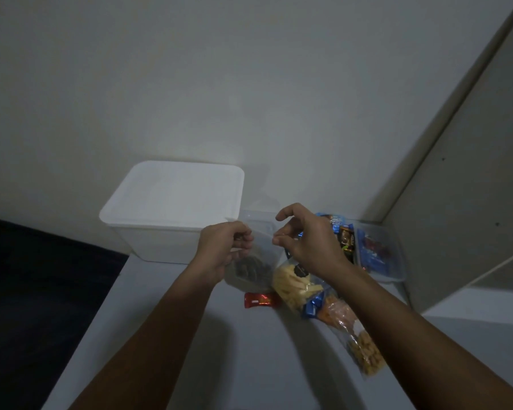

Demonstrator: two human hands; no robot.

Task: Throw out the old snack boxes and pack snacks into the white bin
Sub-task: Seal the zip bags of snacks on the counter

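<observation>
At six o'clock from the white bin [172, 208], both hands, left [222, 250] and right [305, 241], pinch a clear bag [258, 261]; better seal it fully first.

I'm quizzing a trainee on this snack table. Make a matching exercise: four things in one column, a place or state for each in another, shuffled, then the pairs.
Things:
1. white bin
2. clear bag
3. red wrapper
4. clear tub

Places or states:
A. lying flat on the table
B. far right, holding packets
C. lid on
D. pinched at its top by the left hand

Pairs: 1-C, 2-D, 3-A, 4-B
</observation>
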